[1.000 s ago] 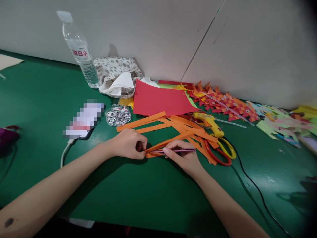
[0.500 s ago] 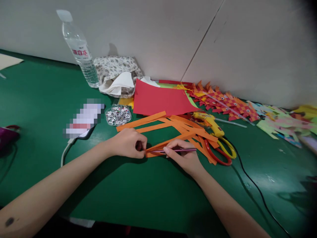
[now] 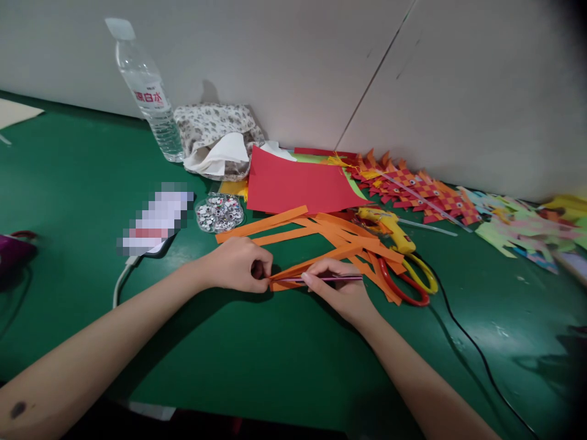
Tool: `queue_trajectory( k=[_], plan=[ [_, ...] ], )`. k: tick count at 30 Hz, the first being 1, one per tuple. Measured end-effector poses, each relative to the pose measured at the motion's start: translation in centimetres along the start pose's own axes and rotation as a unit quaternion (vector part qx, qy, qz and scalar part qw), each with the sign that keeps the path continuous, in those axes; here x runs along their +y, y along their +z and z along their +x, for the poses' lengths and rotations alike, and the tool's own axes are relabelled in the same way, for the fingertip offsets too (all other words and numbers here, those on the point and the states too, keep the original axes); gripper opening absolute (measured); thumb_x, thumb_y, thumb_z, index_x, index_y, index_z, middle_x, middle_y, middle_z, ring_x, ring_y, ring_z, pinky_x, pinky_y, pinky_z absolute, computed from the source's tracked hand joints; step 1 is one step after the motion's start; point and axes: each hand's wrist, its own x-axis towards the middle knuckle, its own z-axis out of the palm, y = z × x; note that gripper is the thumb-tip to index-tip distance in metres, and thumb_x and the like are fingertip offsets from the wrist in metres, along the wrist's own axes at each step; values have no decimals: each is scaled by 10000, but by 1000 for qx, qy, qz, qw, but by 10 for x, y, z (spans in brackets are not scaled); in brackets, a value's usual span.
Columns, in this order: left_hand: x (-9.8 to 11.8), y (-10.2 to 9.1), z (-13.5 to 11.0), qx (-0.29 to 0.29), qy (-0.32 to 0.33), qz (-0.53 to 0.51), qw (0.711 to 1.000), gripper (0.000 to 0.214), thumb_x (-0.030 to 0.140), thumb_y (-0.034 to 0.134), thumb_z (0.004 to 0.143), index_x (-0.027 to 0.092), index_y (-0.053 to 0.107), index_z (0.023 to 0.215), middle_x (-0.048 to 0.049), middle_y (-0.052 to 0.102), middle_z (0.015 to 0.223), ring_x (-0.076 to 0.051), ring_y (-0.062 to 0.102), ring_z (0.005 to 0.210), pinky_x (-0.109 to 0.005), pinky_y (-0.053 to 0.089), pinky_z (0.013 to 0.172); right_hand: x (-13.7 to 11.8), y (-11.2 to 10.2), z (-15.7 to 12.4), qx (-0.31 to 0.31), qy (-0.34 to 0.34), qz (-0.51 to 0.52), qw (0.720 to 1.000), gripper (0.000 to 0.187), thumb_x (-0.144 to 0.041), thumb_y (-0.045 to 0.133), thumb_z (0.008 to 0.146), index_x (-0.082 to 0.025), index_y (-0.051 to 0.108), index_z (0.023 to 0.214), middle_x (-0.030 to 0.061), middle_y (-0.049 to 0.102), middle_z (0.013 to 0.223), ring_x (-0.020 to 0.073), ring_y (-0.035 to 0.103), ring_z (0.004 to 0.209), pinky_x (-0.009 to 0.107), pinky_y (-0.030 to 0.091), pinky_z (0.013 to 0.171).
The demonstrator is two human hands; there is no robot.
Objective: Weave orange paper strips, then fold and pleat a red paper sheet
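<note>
My left hand (image 3: 238,266) is curled shut, pinching the near end of a folded orange paper strip (image 3: 316,260) against the green table (image 3: 257,360). My right hand (image 3: 342,290) grips a thin dark pencil (image 3: 330,278), laid almost flat, its tip at the strip's end by my left fingers. More orange strips (image 3: 293,226) lie fanned out just behind both hands.
Red-and-yellow scissors (image 3: 413,281) and a yellow glue gun (image 3: 389,227) with a black cord lie right of the strips. Behind are a red sheet (image 3: 298,183), a dish of googly eyes (image 3: 219,212), a phone (image 3: 156,221), a water bottle (image 3: 147,91), a cloth pouch (image 3: 215,137) and woven paper fish (image 3: 413,189).
</note>
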Motion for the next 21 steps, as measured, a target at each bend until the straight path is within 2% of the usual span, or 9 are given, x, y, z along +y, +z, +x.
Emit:
queue_trajectory(
  k=[9,21],
  plan=[
    [0,-2,1,-8,4,3,1000,53,206,642,679,185,689,695,40,653,595,-73,578,539,-160,353,499,1,-1,-1,-13,-5,-20,1000,151,-297,681,785,-195,653,677,19,677,628,141,611,574,250,470,549],
    [-1,-4,-1,-18,41,6,999,111,183,617,678,184,668,776,51,643,583,-78,572,526,-171,357,512,3,0,-1,-17,-13,-16,1000,135,-287,682,786,-200,648,689,19,687,649,148,622,597,260,476,563]
  ],
)
